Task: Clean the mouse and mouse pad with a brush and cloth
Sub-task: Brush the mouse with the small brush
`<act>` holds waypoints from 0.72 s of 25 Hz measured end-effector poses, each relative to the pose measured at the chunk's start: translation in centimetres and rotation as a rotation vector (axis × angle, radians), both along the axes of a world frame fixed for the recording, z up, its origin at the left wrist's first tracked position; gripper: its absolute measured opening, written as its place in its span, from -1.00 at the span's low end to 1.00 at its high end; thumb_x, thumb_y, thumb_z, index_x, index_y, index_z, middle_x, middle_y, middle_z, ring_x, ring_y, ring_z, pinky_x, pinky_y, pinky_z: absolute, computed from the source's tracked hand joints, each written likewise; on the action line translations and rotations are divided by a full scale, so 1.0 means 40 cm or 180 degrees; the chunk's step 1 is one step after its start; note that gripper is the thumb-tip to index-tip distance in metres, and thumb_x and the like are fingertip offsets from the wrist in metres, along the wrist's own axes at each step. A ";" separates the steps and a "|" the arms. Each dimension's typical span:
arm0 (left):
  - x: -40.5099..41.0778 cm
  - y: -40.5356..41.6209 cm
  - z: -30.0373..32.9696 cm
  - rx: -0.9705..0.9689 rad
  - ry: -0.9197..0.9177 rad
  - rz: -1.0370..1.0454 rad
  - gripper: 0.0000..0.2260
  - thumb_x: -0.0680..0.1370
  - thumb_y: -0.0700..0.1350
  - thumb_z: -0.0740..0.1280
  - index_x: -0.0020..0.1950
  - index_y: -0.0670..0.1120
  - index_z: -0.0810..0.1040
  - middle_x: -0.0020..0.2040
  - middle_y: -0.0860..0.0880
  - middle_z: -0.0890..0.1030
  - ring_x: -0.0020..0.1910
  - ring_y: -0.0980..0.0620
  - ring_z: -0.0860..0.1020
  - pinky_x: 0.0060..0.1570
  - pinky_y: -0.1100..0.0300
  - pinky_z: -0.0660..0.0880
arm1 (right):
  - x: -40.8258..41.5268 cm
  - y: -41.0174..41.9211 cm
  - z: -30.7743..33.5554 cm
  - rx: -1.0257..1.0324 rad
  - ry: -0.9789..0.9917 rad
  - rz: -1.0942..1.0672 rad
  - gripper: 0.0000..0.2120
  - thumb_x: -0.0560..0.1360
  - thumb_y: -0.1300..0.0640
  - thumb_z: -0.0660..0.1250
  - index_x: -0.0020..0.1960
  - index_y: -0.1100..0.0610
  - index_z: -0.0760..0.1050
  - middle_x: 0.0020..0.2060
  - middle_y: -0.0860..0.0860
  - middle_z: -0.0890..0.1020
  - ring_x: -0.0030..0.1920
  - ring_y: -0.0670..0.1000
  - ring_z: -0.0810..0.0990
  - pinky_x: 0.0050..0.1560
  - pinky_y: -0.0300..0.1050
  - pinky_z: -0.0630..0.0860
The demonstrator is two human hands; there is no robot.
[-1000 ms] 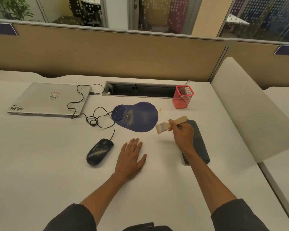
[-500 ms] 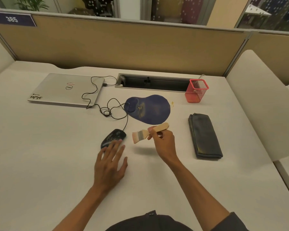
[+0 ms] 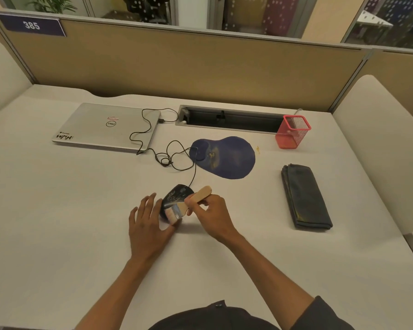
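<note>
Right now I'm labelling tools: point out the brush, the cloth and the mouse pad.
brush [image 3: 196, 198], head view, on the wooden handle.
cloth [image 3: 305, 196], head view, middle of the folded top.
mouse pad [image 3: 229, 160], head view, centre of the blue surface.

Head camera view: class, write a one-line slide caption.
Right hand sweeps a wooden-handled brush over the black wired mouse, steadied by the left hand.

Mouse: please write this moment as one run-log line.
step: brushing mouse | right hand: grips brush | left hand: steadies mouse | cloth: untouched
</note>
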State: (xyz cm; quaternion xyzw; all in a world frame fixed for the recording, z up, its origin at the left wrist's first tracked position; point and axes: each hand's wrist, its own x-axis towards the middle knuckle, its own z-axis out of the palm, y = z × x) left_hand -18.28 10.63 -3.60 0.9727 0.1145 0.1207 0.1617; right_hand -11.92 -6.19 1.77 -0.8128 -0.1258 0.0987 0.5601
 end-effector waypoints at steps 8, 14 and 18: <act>0.005 0.003 -0.011 -0.0288 -0.0272 -0.0001 -0.39 0.44 0.25 0.19 0.26 -0.19 0.52 0.35 -0.16 0.48 0.36 -0.18 0.41 0.30 -0.13 0.32 | 0.071 -0.010 -0.012 -0.0104 0.0027 -0.0487 -0.75 0.51 -0.01 0.33 -0.22 0.12 0.63 -0.26 -0.06 0.67 -0.17 -0.12 0.61 -0.14 -0.34 0.45; 0.004 0.005 -0.014 -0.0461 -0.0346 0.0021 -0.40 0.43 0.28 0.23 0.24 -0.16 0.53 0.34 -0.12 0.49 0.35 -0.13 0.42 0.31 -0.09 0.31 | 0.134 -0.036 -0.013 -0.0243 -0.0121 -0.0782 -0.76 0.51 0.03 0.33 -0.25 0.15 0.59 -0.34 -0.02 0.65 -0.29 -0.06 0.59 -0.27 -0.25 0.44; 0.002 0.006 -0.014 -0.0473 -0.0342 0.0027 -0.38 0.41 0.30 0.24 0.24 -0.15 0.53 0.35 -0.11 0.48 0.36 -0.11 0.41 0.32 -0.09 0.30 | 0.156 -0.045 -0.006 -0.0358 -0.0200 -0.1096 -0.74 0.53 0.02 0.31 -0.22 0.17 0.60 -0.32 -0.02 0.64 -0.28 -0.06 0.59 -0.32 -0.37 0.41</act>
